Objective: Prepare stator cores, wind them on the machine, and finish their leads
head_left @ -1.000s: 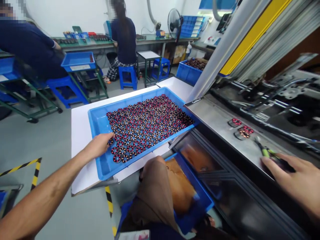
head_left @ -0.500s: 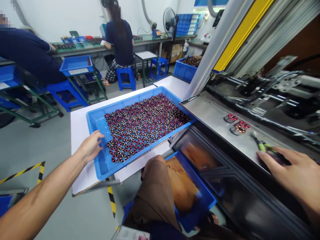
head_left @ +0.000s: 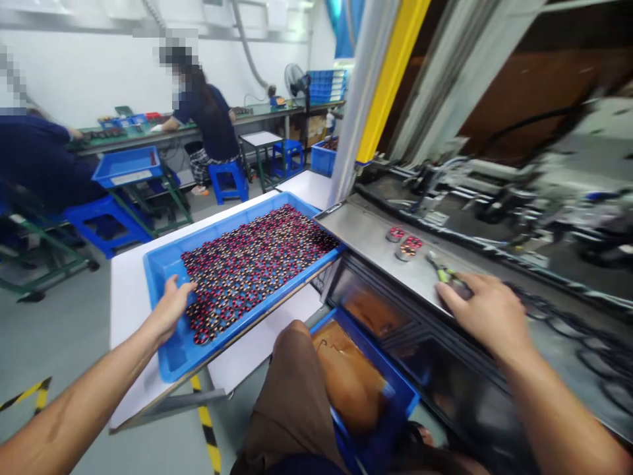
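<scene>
A blue tray (head_left: 165, 376) holds a dense layer of small round motor stators (head_left: 247, 264) with red and copper-coloured windings. Over the tray's left end is my left hand (head_left: 173, 307), thumb and fingers apart, beside the nearest stators; nothing shows in it. On the metal ledge at right, my right hand (head_left: 487, 307) closes around the green handles of a pair of pliers (head_left: 442, 269), whose jaws point toward the back left. Just beyond the jaws stand a few loose stators (head_left: 406, 249). The palm hides the handle ends.
Dark ring-like parts (head_left: 568, 323) lie along the ledge behind my right hand. A machine (head_left: 494, 191) with a yellow-striped post (head_left: 390, 86) rises at right. Below sits a blue bin (head_left: 410, 402) with brown lining. Two co-workers sit at a far bench (head_left: 198, 132).
The view has swung right, so tray and ledge appear further left. My left hand has come closer to the stators. My right hand remains at the pliers.
</scene>
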`<state>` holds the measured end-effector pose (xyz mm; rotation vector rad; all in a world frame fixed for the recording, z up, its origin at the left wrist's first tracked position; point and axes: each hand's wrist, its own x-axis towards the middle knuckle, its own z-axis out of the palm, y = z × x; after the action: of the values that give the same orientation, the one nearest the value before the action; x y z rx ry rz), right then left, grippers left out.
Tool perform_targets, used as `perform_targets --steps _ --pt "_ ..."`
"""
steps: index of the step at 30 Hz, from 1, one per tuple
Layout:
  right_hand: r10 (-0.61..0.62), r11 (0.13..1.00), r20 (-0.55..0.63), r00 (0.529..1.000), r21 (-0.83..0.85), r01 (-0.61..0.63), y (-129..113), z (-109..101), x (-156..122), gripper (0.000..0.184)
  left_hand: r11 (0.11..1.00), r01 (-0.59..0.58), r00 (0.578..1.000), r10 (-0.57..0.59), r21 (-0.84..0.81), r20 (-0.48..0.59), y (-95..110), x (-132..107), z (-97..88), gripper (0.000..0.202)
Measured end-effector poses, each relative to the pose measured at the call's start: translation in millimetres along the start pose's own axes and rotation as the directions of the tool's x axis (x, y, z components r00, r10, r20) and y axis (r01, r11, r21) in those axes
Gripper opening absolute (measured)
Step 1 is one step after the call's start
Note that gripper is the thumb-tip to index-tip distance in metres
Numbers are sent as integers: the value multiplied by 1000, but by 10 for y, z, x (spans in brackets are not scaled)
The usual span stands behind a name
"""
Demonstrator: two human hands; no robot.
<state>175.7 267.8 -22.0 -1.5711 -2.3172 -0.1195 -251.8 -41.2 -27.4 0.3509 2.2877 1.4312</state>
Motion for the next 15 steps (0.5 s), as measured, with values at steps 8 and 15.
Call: perform_targets --steps 8,15 --pt "32 999 -7 999 7 -32 -44 -117 -138 35 660 -749 602 642 56 475 1459 -322 1560 63" --pt "59 998 11 998 14 -59 -33 -185 -243 29 618 -785 402 540 -24 739 1701 -559 3184 31"
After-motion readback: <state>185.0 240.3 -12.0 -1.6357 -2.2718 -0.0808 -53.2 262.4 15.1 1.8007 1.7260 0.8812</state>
